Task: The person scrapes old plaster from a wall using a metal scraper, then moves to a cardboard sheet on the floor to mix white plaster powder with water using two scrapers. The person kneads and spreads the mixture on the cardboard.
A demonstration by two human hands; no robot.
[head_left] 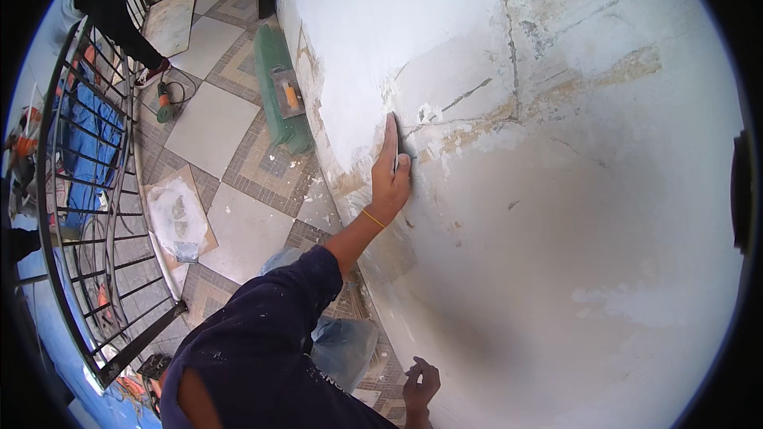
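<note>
My left hand (389, 179) is raised against the pale plastered wall (556, 254), with a yellow band at its wrist. Its fingers point up along the surface, and the thumb lies across from them. Between thumb and fingers shows a thin, dark-edged piece whose kind I cannot make out. Just above the fingertips, patchy white filler meets a cracked, brownish strip (477, 131). Low in the view, my right hand (421, 385) is loosely curled close to the wall, with fingers a little apart and nothing visible in it; the fingertips look dusty.
A green wrapped bundle (270, 71) lies along the wall's foot, with an orange-handled trowel (290, 99) on it. A plaster-smeared board (179, 210) and a green-and-orange power tool (164, 103) with a cord rest on the tiles. Black railing (87, 210) borders the left; another person's legs (119, 12) stand beyond.
</note>
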